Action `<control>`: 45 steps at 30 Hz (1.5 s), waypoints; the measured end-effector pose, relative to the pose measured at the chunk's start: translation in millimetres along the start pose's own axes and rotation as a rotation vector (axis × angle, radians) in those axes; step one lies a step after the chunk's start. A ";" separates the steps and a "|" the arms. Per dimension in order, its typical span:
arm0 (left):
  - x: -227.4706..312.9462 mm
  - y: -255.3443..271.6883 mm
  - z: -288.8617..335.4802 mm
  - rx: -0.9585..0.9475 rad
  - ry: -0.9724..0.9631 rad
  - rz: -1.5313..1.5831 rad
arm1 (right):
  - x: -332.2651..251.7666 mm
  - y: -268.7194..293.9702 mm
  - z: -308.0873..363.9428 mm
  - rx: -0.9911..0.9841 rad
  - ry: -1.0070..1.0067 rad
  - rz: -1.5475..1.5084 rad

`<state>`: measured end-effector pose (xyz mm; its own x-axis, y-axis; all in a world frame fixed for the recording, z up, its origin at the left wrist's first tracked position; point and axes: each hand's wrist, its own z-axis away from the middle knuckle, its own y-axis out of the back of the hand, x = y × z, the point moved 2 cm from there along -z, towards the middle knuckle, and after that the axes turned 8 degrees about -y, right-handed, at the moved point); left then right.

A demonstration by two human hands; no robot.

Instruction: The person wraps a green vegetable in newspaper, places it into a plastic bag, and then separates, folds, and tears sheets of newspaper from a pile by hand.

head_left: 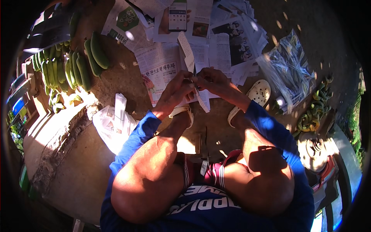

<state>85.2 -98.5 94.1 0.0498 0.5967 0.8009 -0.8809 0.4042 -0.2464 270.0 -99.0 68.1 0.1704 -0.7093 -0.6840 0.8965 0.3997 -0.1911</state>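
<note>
Both my hands meet over spread newspaper sheets on the ground in front of my feet. Between them stands a narrow folded strip of newspaper, its lower end showing below my fingers. My left hand is closed, fingers bent around the strip's left side. From the other side, my right hand pinches at the strip with thumb and fingers together. A thin dark pointed sliver shows between the fingertips; I cannot tell whether it is a blade or shadow. A smartphone with a lit screen lies on the papers' far side.
Long green fruits lie in rows at left. A white plastic bag sits near my left forearm. Clear plastic bags lie right of the papers, beyond a cream clog. Curled greenish-yellow fruits lie at far right.
</note>
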 end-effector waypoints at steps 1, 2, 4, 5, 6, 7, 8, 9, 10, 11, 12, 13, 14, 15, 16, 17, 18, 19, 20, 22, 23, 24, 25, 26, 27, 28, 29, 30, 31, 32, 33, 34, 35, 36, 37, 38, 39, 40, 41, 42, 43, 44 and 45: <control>-0.4 0.6 0.1 0.000 0.003 -0.003 | 0.5 -0.4 -0.9 -0.004 0.005 -0.015; -0.6 1.1 0.2 -0.001 0.004 -0.003 | 1.2 -0.6 -2.1 -0.004 0.004 -0.016; -0.6 1.9 0.5 -0.002 0.002 0.006 | 3.3 0.0 -4.0 -0.024 -0.013 0.011; -0.6 1.9 0.8 -0.007 0.004 0.003 | 3.8 -0.1 -4.4 -0.037 0.012 0.002; -0.1 2.0 1.3 -0.006 -0.005 0.008 | 4.8 0.2 -4.8 -0.026 0.004 0.030; 0.4 1.9 1.7 -0.008 -0.014 0.014 | 5.7 0.4 -5.0 -0.005 -0.006 0.055; 0.8 2.3 2.1 -0.006 -0.013 0.012 | 6.2 -0.2 -5.0 -0.014 -0.005 0.057; 1.4 2.6 2.3 -0.017 -0.023 -0.002 | 6.1 -0.7 -5.0 0.005 0.025 0.044; 1.9 2.9 2.5 -0.024 -0.047 -0.006 | 5.8 -0.9 -4.9 0.024 0.055 0.031; 1.3 3.0 2.5 -0.028 -0.033 -0.015 | 5.9 -0.9 -4.8 0.024 0.055 0.031; 0.3 3.4 2.4 -0.019 -0.016 -0.010 | 6.6 -0.7 -4.7 0.022 0.028 0.038; -1.0 3.7 2.3 -0.011 0.001 -0.004 | 7.3 -0.5 -4.7 0.019 0.000 0.046; -2.2 4.2 2.2 -0.011 0.001 -0.004 | 7.5 -0.7 -5.1 0.018 0.000 0.046; -3.0 4.5 2.3 -0.018 -0.022 0.002 | 7.7 -0.8 -5.4 0.028 0.003 0.061; -3.9 4.9 2.3 -0.025 -0.045 0.007 | 8.0 -0.7 -5.6 0.037 0.006 0.075; -5.2 5.4 2.5 -0.025 -0.044 0.007 | 8.4 -0.5 -5.6 0.037 0.006 0.075; -6.4 5.7 2.7 -0.029 -0.045 -0.002 | 9.3 -0.4 -5.4 0.028 -0.006 0.096; -6.9 5.9 3.2 -0.032 -0.062 0.003 | 10.1 -0.5 -5.3 0.020 -0.019 0.116; -7.7 6.0 3.6 -0.033 -0.045 -0.012 | 10.8 -0.9 -5.2 0.021 -0.019 0.115; -6.3 5.7 4.6 -0.039 -0.105 -0.017 | 11.8 -1.2 -5.4 0.046 0.001 0.135; -5.4 5.4 4.6 -0.041 -0.117 -0.014 | 12.3 -1.3 -5.8 0.044 0.008 0.136; -4.4 5.4 4.4 -0.036 -0.119 -0.027 | 13.3 -1.2 -6.7 0.037 -0.009 0.143; -3.3 5.4 4.2 -0.028 -0.120 -0.041 | 14.6 -0.9 -7.5 0.041 -0.035 0.152; -2.1 5.1 4.5 -0.031 -0.121 -0.040 | 15.7 -1.3 -7.6 0.030 -0.027 0.149; -0.9 5.2 4.8 -0.028 -0.119 -0.053 | 16.8 -1.5 -7.8 0.035 -0.021 0.149; 0.1 5.1 5.2 -0.022 -0.130 -0.058 | 17.7 -1.4 -8.0 0.043 -0.005 0.145; 0.3 5.0 5.8 -0.025 -0.118 -0.066 | 19.1 -1.6 -8.3 0.040 -0.016 0.149; 0.3 5.3 6.5 -0.023 -0.110 -0.036 | 19.9 -2.2 -8.7 0.028 -0.012 0.119; -0.3 5.5 7.1 -0.020 -0.103 -0.005 | 20.7 -2.5 -8.8 0.025 -0.021 0.093; -1.1 6.1 7.4 -0.020 -0.103 -0.005 | 20.7 -3.0 -8.6 0.016 -0.007 0.089; -2.5 6.4 7.7 -0.035 -0.098 0.023 | 20.5 -3.5 -8.2 0.007 -0.012 0.059; -4.4 6.4 7.7 -0.039 -0.093 0.058 | 20.3 -3.8 -7.6 0.013 -0.051 0.041; -6.6 5.8 7.3 -0.050 -0.093 0.052 | 18.2 -4.3 -6.6 -0.002 -0.018 0.029; -9.5 4.7 6.8 -0.047 -0.073 0.077 | 17.4 -4.1 -5.5 0.010 -0.074 0.067; -12.0 3.9 6.4 -0.047 -0.050 0.110 | 16.0 -3.9 -4.1 0.029 -0.124 0.100; -13.2 4.1 6.0 -0.044 -0.053 0.101 | 13.7 -4.6 -2.7 0.022 -0.131 0.105; -14.4 4.1 5.7 -0.052 -0.043 0.094 | 11.1 -5.1 -1.3 0.034 -0.120 0.158; -15.2 4.2 5.7 -0.053 -0.023 0.080 | 8.8 -5.4 0.2 0.048 -0.110 0.211; -14.9 4.3 6.1 -0.058 -0.033 0.087 | 7.2 -5.2 1.9 0.044 -0.109 0.212; -14.2 4.6 6.7 -0.062 -0.042 0.086 | 6.1 -4.8 3.4 0.030 -0.106 0.191; -13.2 5.0 7.2 -0.064 -0.055 0.086 | 5.5 -5.0 4.3 0.016 -0.103 0.170; -12.6 5.3 7.5 -0.065 -0.052 0.085 | 5.5 -6.0 4.3 0.015 -0.103 0.171; -12.1 5.4 7.8 -0.069 -0.045 0.082 | 4.4 -7.2 4.3 0.044 -0.024 0.176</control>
<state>76.2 -109.0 87.3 -0.0433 0.5987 0.7998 -0.8465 0.4032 -0.3477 266.1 -107.5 69.4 0.3352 -0.6447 -0.6870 0.8691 0.4932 -0.0388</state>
